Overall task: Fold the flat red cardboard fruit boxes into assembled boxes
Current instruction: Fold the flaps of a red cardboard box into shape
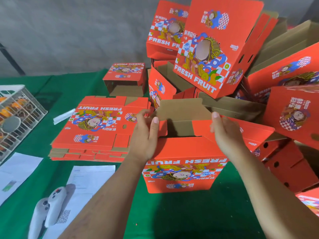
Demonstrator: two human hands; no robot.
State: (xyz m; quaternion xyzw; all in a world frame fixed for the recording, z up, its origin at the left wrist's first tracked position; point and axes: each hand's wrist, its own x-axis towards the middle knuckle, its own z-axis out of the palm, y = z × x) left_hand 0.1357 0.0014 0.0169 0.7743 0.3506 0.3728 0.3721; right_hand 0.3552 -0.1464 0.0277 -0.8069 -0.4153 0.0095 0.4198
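Gripping one box (183,163), two hands (146,135)

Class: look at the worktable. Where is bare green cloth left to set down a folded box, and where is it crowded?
Bare green cloth lies between the forearms, in front of the box being folded. Another patch lies left of the small open box. The pile of assembled boxes crowds the right; the flat stack, papers and controllers fill the left.

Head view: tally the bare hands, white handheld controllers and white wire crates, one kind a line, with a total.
Bare hands, left hand and right hand, both gripping the half-folded red cardboard box: 2
White handheld controllers: 2
White wire crate: 1
Total: 5
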